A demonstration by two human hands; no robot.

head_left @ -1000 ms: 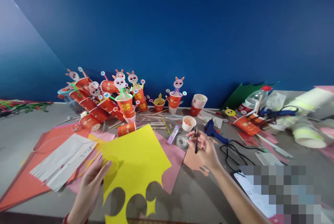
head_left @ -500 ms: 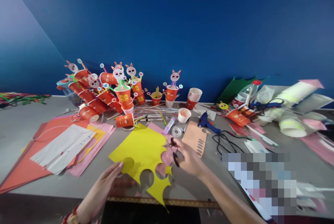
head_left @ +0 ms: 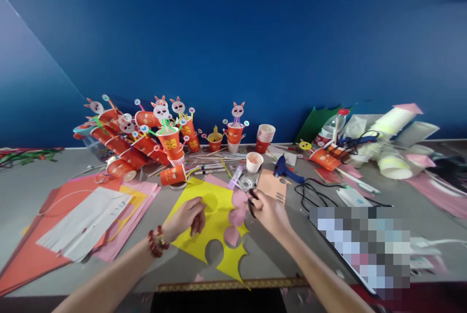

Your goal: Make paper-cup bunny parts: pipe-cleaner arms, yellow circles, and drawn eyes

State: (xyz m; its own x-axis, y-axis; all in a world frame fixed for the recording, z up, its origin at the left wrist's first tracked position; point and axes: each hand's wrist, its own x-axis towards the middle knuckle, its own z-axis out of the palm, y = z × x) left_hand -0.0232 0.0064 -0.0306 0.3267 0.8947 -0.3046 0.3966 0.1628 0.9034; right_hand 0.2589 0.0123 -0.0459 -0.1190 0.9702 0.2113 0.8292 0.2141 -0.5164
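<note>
A yellow sheet of paper (head_left: 215, 225) lies flat on the grey table, near its front edge, turned at an angle so that one corner points toward the cups at the back. Several round holes are cut out of it: one near its middle, more along its right and lower edges, which leaves those edges scalloped with pointed tips between the cuts. Pink paper shows through the holes on the right side. A pair of scissors (head_left: 251, 203) with black handles stands at the sheet's right edge, upright and a little tilted, its blades hidden from view.
</note>
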